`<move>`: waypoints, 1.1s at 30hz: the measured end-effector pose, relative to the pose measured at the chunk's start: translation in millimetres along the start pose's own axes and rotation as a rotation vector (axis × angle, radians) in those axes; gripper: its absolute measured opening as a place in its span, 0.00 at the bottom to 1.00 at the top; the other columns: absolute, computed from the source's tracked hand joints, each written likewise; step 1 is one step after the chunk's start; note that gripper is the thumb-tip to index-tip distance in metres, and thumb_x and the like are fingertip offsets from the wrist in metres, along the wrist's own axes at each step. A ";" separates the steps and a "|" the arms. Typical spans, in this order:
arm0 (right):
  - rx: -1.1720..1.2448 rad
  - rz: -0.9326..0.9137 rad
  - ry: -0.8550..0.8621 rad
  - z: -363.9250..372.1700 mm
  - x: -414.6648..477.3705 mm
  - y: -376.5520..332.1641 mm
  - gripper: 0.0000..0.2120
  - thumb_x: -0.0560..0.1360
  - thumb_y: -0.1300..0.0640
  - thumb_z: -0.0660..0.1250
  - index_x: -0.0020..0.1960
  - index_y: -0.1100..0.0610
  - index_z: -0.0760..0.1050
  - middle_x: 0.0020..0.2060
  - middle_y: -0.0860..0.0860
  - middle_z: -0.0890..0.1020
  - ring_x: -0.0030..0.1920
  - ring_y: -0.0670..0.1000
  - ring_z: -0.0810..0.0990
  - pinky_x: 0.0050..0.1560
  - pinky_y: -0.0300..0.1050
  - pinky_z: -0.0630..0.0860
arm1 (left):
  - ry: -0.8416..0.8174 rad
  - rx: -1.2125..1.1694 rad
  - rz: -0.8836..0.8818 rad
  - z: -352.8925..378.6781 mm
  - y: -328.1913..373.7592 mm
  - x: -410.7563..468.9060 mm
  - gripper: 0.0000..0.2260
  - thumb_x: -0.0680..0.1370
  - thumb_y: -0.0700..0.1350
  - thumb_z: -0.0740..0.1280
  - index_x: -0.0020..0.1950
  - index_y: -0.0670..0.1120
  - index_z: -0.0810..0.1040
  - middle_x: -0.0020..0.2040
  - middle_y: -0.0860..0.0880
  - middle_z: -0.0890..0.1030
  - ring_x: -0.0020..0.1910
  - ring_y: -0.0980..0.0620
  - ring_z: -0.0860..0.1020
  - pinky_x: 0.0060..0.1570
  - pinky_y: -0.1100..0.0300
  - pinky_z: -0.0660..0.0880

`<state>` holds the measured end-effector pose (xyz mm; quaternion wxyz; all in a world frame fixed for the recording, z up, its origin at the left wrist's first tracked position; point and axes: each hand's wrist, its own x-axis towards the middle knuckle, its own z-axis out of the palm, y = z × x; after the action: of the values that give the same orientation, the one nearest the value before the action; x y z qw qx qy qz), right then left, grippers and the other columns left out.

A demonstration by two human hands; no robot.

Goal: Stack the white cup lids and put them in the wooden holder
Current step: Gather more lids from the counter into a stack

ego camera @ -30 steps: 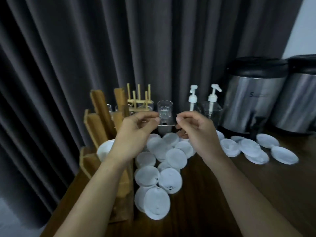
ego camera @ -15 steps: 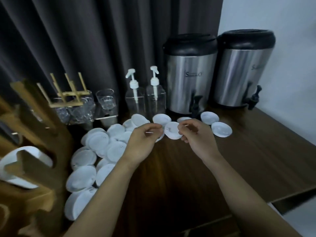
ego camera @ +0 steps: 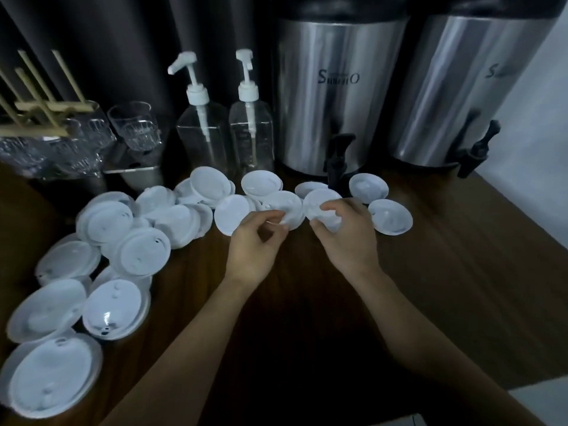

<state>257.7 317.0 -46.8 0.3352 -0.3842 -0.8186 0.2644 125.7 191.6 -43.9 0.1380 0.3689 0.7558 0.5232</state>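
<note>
Several white cup lids lie scattered on the dark wooden table (ego camera: 461, 256), from a heap at the front left (ego camera: 141, 253) to single lids at the right (ego camera: 390, 218). My left hand (ego camera: 255, 244) pinches the near edge of one white lid (ego camera: 287, 204) between thumb and forefinger. My right hand (ego camera: 349, 238) has its fingers curled over a neighbouring white lid (ego camera: 319, 204), thumb under its rim. Both hands are close together at the table's middle. The wooden holder is out of view.
Two steel drink dispensers (ego camera: 332, 87) (ego camera: 461, 93) with black taps stand at the back. Left of them are two clear pump bottles (ego camera: 203, 133) (ego camera: 252, 127), glasses (ego camera: 135, 127) and a bamboo rack (ego camera: 40, 103). The table's edge runs at the lower right (ego camera: 522, 382).
The view swung right and down, so the wooden holder left the frame. Both hands, earlier raised with pinched fingertips, came down onto lids near the left dispenser.
</note>
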 end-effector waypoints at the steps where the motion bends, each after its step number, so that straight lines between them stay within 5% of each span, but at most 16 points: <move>1: -0.047 -0.026 0.021 5.2 3.6 2.0 0.16 0.73 0.51 0.76 0.59 0.51 0.81 0.57 0.51 0.79 0.58 0.54 0.78 0.58 0.49 0.75 | 0.022 0.018 0.024 3.0 -3.2 2.2 0.09 0.80 0.43 0.74 0.60 0.52 0.83 0.54 0.54 0.83 0.50 0.63 0.80 0.52 0.76 0.73; 11: -0.337 -0.001 0.094 44.2 19.4 12.4 0.32 0.67 0.50 0.79 0.68 0.52 0.73 0.68 0.54 0.71 0.69 0.59 0.69 0.67 0.56 0.66 | 0.114 0.072 0.142 -2.3 -38.5 10.9 0.11 0.78 0.43 0.76 0.59 0.49 0.86 0.55 0.55 0.81 0.47 0.55 0.80 0.47 0.71 0.75; 18: -0.244 -0.112 0.210 42.6 13.0 18.2 0.20 0.70 0.58 0.79 0.59 0.55 0.79 0.63 0.55 0.74 0.62 0.59 0.74 0.57 0.52 0.75 | 0.065 -0.085 0.122 -3.9 -44.7 15.5 0.07 0.78 0.41 0.75 0.55 0.49 0.86 0.54 0.55 0.82 0.47 0.57 0.82 0.49 0.71 0.76; 24: -0.146 -0.159 0.257 35.6 11.4 16.6 0.12 0.73 0.59 0.75 0.56 0.55 0.80 0.61 0.52 0.76 0.61 0.54 0.75 0.60 0.46 0.74 | 0.038 -0.135 0.137 0.2 -47.3 17.1 0.05 0.79 0.43 0.74 0.52 0.52 0.85 0.52 0.57 0.83 0.46 0.56 0.81 0.50 0.70 0.75; 29: -0.088 -0.330 0.363 30.5 10.6 7.3 0.06 0.75 0.62 0.71 0.52 0.60 0.80 0.56 0.54 0.79 0.59 0.55 0.76 0.59 0.37 0.69 | 0.050 -0.169 0.134 -1.4 -44.7 15.3 0.06 0.79 0.42 0.74 0.54 0.50 0.86 0.53 0.54 0.83 0.46 0.57 0.82 0.50 0.71 0.75; 33: 0.067 -0.352 0.313 35.1 8.2 3.3 0.05 0.76 0.61 0.70 0.51 0.61 0.79 0.49 0.52 0.81 0.50 0.50 0.78 0.51 0.42 0.75 | 0.021 -0.231 0.115 -1.9 -38.0 11.5 0.11 0.80 0.43 0.74 0.61 0.53 0.83 0.53 0.50 0.84 0.51 0.59 0.83 0.53 0.70 0.76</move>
<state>228.8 319.3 -68.5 0.5116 -0.2602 -0.8018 0.1662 101.0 191.5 -75.0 0.1412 0.3877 0.6695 0.6176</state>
